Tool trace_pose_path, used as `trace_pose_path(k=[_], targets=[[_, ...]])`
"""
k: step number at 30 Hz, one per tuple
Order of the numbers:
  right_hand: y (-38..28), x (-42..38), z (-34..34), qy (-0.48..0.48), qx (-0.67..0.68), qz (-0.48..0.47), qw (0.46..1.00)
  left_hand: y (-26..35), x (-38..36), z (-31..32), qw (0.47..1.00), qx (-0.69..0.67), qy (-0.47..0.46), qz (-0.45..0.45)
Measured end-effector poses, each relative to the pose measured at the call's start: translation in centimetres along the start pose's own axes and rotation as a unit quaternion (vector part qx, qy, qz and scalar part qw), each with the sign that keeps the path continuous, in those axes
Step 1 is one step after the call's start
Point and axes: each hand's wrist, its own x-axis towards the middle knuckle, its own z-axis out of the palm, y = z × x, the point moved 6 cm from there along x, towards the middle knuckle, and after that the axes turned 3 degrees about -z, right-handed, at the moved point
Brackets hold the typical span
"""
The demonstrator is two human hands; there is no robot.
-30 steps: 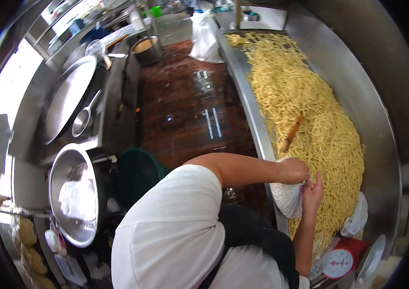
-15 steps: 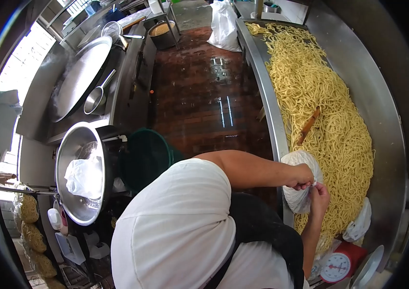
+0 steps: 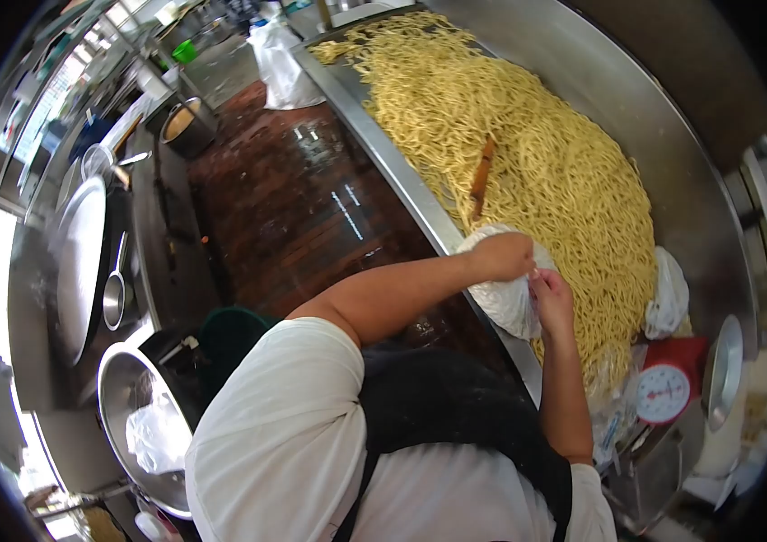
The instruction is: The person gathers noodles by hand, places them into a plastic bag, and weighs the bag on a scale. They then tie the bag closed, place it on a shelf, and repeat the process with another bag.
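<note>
Hands meet at the worktop's near edge: left hand (image 3: 503, 256) and right hand (image 3: 551, 294) pinch the noodle bag (image 3: 503, 303) top, probably tying it. Next likely needs a tight knot.

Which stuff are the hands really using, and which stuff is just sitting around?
In use:
left hand and right hand, both pinching the bag's top
white bag
noodles on the steel table

Just lying about:
wooden stick on the noodles
red scale
second bag
ladle
big bowl
</note>
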Motion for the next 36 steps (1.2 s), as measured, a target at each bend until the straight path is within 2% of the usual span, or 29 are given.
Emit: trace_pose_path(k=[1, 3, 4, 5, 7, 8, 9, 11, 12, 13, 15, 16, 18, 19, 21, 22, 23, 25, 29, 32, 36], targets=[[-0.8, -0.5, -0.3, 0.016, 0.002, 0.003, 1.000, -0.8, 0.0, 0.2, 0.989, -0.081, -0.074, -0.099], [-1.9, -1.7, 0.7, -0.076, 0.067, 0.078, 0.992, -1.7, 0.2, 0.2, 0.971, -0.170, -0.095, -0.138], [-1.9, -2.2, 1.0, -0.107, 0.091, 0.106, 0.984, -2.0, 0.4, 0.3, 0.967, -0.161, -0.128, -0.149], [-2.3, -2.8, 1.0, -0.100, 0.092, 0.107, 0.985, -1.9, 0.4, 0.5, 0.967, -0.162, -0.135, -0.145], [-2.8, -4.0, 1.9, -0.143, 0.165, 0.118, 0.969, -1.8, 0.2, 0.2, 0.973, -0.152, -0.090, -0.146], [-2.5, -3.9, 1.4, -0.128, 0.123, 0.108, 0.978, -1.4, -0.1, 0.0, 0.985, -0.107, -0.041, -0.129], [-1.9, -3.6, 0.7, -0.124, 0.124, 0.111, 0.978, -1.4, -0.5, 0.6, 0.985, -0.108, -0.046, -0.129], [-1.2, -2.7, -1.9, -0.048, 0.060, 0.062, 0.995, 0.0, -1.5, -0.1, 0.991, -0.031, 0.126, 0.030], [-1.2, -2.1, -2.6, -0.015, 0.014, 0.051, 0.998, 0.3, -2.3, 0.1, 0.985, -0.021, 0.158, 0.071], [-1.4, -1.5, -2.5, -0.008, 0.015, 0.053, 0.998, 0.6, -2.8, -0.1, 0.985, -0.024, 0.152, 0.074], [-2.1, -0.4, -2.8, 0.093, 0.048, 0.025, 0.994, 1.1, -3.4, 0.0, 0.992, 0.034, 0.106, 0.062], [-3.1, -0.1, -1.9, 0.101, 0.049, 0.028, 0.993, 1.4, -3.1, 0.1, 0.993, 0.031, 0.098, 0.065], [-5.4, -0.1, 1.0, 0.074, 0.228, 0.084, 0.967, 1.0, -2.0, 0.2, 0.997, 0.038, 0.069, 0.010], [-6.2, 0.0, 1.4, 0.079, 0.227, 0.086, 0.967, 1.2, -1.6, 0.1, 0.997, 0.035, 0.065, 0.012], [-6.4, -0.1, 2.4, 0.057, 0.330, 0.153, 0.930, 1.0, -0.8, 0.9, 0.998, 0.055, 0.013, -0.026], [-6.2, -0.1, 2.2, 0.036, 0.380, 0.182, 0.906, 1.1, -0.8, 1.1, 0.994, 0.101, 0.028, 0.023], [-6.1, 0.0, 1.7, 0.042, 0.378, 0.183, 0.907, 0.5, -0.8, 1.2, 0.995, 0.097, 0.025, 0.026], [-5.6, -0.8, 1.5, -0.013, 0.387, 0.214, 0.897, 0.7, -1.7, 0.7, 0.989, 0.012, 0.068, 0.134], [-5.9, -2.6, 0.8, -0.002, 0.355, 0.216, 0.909, 0.5, -1.8, 0.6, 0.982, 0.027, 0.051, 0.180], [-6.2, -3.8, 0.8, 0.007, 0.285, 0.221, 0.933, 0.7, -1.9, 0.8, 0.980, 0.042, 0.029, 0.190], [-6.3, -4.6, 0.8, 0.007, 0.283, 0.206, 0.937, 0.7, -1.8, 1.2, 0.979, 0.056, 0.025, 0.195]])
